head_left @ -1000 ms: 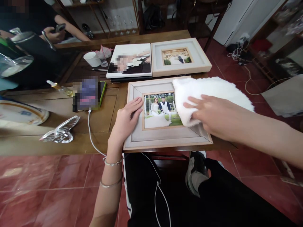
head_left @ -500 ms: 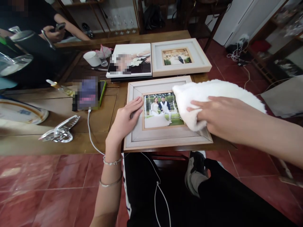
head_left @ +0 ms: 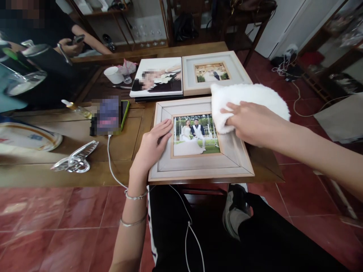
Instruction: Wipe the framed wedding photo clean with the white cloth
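Here is the picture frame (head_left: pixel 198 170), lying flat on the near edge of the wooden table (head_left: pixel 134 124), photograph side up, right in front of the seated wearer. The left hand (head_left: pixel 154 143) grasps nothing: it lies over the frame's left border, fingers together and extended, thumb a little apart, probably steadying it against a push from the other side. And over there, the right hand (head_left: pixel 249 121) has the white cloth (head_left: pixel 253 94) gathered under its fingers, the fluffy bulk draped across the frame's upper right corner and spilling past it; the grip near one end likely lets the fingertips press a small patch onto the border. How firmly it presses, I cannot tell. Just beyond sit a second frame (head_left: pixel 211 87) and a white-edged photo panel (head_left: pixel 155 77), side by side, which seems to leave the near edge for this one. Left along the tabletop: a green-edged phone (head_left: pixel 125 113) with a white cable (head_left: pixel 109 158) nearby, a clear hair clip (head_left: pixel 76 160), a dropper bottle (head_left: pixel 81 110), and farther back a white cup (head_left: pixel 113 76). Across the table another person (head_left: pixel 53 22) holds a small dark object (head_left: pixel 78 39). Glossy red tiles (head_left: pixel 53 211) cover the floor, and loose cords (head_left: pixel 283 66) lie near the shelving at right.
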Demonstrator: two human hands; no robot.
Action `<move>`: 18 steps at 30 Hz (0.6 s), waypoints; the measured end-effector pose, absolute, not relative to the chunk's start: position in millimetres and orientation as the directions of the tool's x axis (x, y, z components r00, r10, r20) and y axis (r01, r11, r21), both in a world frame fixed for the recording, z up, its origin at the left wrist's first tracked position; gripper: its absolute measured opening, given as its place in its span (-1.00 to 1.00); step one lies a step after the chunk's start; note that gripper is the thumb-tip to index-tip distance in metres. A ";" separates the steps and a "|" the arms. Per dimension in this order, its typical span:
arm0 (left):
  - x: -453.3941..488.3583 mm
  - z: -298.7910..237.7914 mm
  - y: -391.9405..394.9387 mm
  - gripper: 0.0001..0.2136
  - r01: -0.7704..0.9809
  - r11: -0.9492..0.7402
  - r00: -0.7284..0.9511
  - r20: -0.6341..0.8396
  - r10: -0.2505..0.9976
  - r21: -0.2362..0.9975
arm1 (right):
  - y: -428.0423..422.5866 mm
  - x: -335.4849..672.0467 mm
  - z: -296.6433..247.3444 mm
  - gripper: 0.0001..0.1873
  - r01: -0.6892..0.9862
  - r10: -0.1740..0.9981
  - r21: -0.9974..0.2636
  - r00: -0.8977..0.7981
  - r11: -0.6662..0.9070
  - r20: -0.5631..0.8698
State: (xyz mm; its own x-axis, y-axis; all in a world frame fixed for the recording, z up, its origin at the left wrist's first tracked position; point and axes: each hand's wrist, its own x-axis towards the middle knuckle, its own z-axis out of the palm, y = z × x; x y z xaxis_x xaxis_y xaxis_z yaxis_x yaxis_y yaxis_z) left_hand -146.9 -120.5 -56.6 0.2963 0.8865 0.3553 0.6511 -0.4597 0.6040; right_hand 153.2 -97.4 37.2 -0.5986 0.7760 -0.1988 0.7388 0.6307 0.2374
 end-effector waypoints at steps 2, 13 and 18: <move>-146.2 -57.1 -120.7 -0.66 0.656 -0.459 0.294 0.358 0.886 0.599 | -126.5 150.2 46.7 -0.71 0.724 0.740 0.179 -0.613 0.666 -0.278; -142.9 -61.2 -122.1 -0.62 0.701 -0.481 0.302 0.392 0.869 0.527 | -194.0 129.6 43.3 -0.90 0.679 0.644 -0.031 -0.709 0.734 -0.286; -143.8 -60.8 -121.7 -0.63 0.688 -0.475 0.297 0.385 0.874 0.548 | -187.7 85.5 31.2 -0.82 0.583 0.569 0.010 -0.789 0.812 -0.234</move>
State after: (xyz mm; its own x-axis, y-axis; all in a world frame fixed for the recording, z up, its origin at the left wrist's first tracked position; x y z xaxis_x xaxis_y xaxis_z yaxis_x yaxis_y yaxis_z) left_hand -143.8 -121.7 -60.8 0.2971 0.8739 0.3847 0.6883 -0.4753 0.5480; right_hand 85.5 -187.7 31.2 -0.7886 0.5687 -0.2339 0.5829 0.8125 0.0101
